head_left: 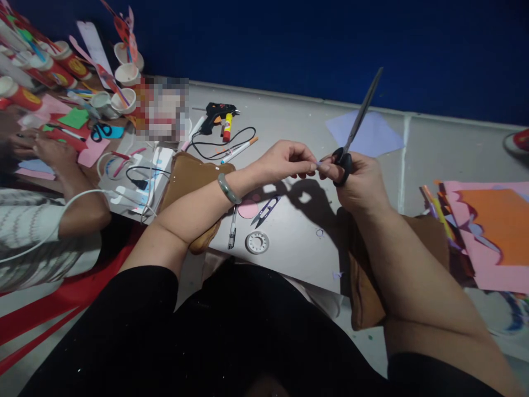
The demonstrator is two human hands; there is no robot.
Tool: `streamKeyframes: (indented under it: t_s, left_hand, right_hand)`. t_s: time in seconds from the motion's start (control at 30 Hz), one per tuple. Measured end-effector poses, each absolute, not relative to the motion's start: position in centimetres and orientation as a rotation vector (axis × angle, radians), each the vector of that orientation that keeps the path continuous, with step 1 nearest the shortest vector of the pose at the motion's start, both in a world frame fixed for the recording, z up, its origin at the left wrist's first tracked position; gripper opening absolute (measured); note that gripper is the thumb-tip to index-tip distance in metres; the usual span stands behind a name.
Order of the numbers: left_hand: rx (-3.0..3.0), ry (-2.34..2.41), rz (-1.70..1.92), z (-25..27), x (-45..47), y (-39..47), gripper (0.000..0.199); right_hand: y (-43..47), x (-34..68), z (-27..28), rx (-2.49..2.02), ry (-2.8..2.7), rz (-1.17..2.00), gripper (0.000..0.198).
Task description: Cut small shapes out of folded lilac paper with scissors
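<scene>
My left hand [289, 160] pinches a tiny piece of purple paper [318, 163] between thumb and fingertips. My right hand [362, 179] meets it there, its fingertips also at the scrap. Black-handled scissors [362, 114] hang on the right hand's fingers, blades pointing up and away from me. Behind them lies a light purple sheet [382, 135]. Under my hands on the white tabletop are thread snips [268, 211], a pink paper circle [248, 209], a clear pen [232, 234] and a round white ring-like disc [257, 242]. Small purple scraps [338, 275] lie near the front edge.
Brown pads [176, 179] lie under my forearms. A glue gun [212, 116], glue stick [227, 128] and marker [239, 150] lie farther back. Pink and orange sheets [502, 226] are stacked right. Another person's hand [58, 149] works at left near paper cups [126, 74].
</scene>
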State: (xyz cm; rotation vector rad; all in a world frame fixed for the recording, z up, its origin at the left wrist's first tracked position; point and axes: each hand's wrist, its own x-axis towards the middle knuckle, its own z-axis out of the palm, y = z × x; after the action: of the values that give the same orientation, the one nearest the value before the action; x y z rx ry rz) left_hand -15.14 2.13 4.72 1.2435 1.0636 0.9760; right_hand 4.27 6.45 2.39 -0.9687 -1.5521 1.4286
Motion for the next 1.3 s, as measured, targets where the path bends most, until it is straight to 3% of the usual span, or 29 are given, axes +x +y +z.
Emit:
streamKeyframes:
  t_s: [0.33, 0.67, 0.87, 1.3]
  left_hand:
    - [1.136, 1.123, 0.975, 5.2, -15.3, 2.3, 0.013]
    - [1.177, 1.106, 0.987, 5.1, -15.0, 2.0, 0.014]
    - [1.116, 1.112, 0.999, 5.2, -14.7, 2.2, 0.027]
    - [1.174, 1.059, 1.108, 5.3, -15.0, 1.9, 0.014]
  right_hand:
    - [6.7, 4.6, 1.6, -0.959, -1.544, 1.445, 0.024]
    - [6.8, 4.6, 1.4, -0.933, -1.544, 1.469, 0.031]
    - [6.8, 4.3, 1.5, -0.933, -1.528, 1.462, 0.037]
    - [7.0, 4.6, 1.1, -0.840, -1.564, 1.443, 0.036]
